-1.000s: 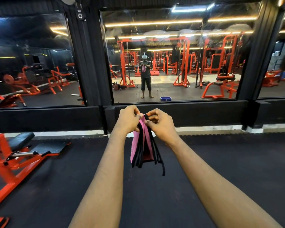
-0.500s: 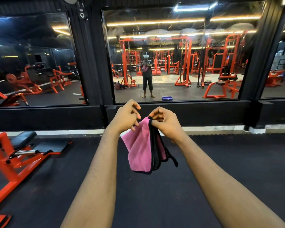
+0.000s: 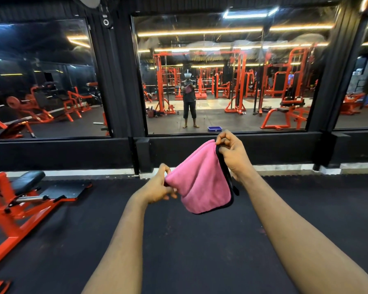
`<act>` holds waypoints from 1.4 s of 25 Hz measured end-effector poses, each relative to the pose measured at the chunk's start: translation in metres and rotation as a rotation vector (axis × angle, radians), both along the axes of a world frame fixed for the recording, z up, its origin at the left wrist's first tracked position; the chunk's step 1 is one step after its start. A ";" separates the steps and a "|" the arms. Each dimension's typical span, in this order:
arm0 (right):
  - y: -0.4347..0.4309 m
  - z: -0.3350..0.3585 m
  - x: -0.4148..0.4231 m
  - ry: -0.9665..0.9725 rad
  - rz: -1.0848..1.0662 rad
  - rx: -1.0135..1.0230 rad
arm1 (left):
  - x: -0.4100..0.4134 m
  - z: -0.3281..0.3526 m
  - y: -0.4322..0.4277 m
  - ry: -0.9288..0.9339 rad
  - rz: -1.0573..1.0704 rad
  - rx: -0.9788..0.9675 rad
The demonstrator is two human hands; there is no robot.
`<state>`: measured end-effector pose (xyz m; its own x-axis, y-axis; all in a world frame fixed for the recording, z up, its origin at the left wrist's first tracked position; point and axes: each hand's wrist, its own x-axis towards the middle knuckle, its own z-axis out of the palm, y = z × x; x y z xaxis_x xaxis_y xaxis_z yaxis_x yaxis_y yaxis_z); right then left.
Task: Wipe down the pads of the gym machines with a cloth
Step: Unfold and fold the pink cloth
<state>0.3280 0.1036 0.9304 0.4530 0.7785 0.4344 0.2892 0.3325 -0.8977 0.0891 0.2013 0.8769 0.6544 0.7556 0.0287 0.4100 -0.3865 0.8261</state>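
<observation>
A pink cloth (image 3: 202, 179) with a black edge hangs folded in front of me, held in the air by both hands. My right hand (image 3: 232, 153) pinches its upper right corner, higher up. My left hand (image 3: 159, 185) grips its lower left fold. An orange gym machine (image 3: 13, 211) with a black seat pad (image 3: 27, 181) stands on the floor at the left, well away from the cloth.
A mirror wall (image 3: 221, 81) faces me, reflecting orange machines, a standing person and a blue tray (image 3: 214, 129). A black ledge (image 3: 263, 147) runs below the mirrors. Dark rubber floor (image 3: 189, 251) stretches under my arms.
The cloth has been spread from a bunched bundle into a flat pink fold. My left hand dropped lower and leftward, and my right hand shifted right.
</observation>
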 end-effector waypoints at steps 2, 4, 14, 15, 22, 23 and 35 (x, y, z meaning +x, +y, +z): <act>0.000 -0.003 0.008 0.040 -0.052 -0.005 | 0.002 0.007 0.003 -0.129 0.068 0.161; 0.000 -0.006 0.013 0.074 -0.079 -0.009 | 0.005 0.019 0.001 -0.174 0.102 0.285; -0.003 -0.009 0.026 0.255 -0.123 -0.043 | 0.018 0.049 -0.004 -0.252 0.165 0.344; -0.003 -0.010 0.027 0.211 -0.117 -0.070 | 0.017 0.053 -0.001 -0.256 0.166 0.316; -0.009 -0.010 0.023 0.046 -0.046 -0.050 | 0.009 0.079 -0.006 -0.413 0.337 0.579; -0.007 -0.010 0.023 0.029 -0.039 -0.041 | 0.010 0.081 -0.005 -0.422 0.370 0.571; -0.006 -0.008 0.011 -0.113 0.132 -0.242 | 0.004 0.091 -0.008 -0.298 0.117 0.575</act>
<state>0.3389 0.0981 0.9227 0.3004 0.9145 0.2711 0.3601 0.1545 -0.9200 0.0932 0.1930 0.9683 0.4703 0.6315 0.6164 0.2618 -0.7669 0.5859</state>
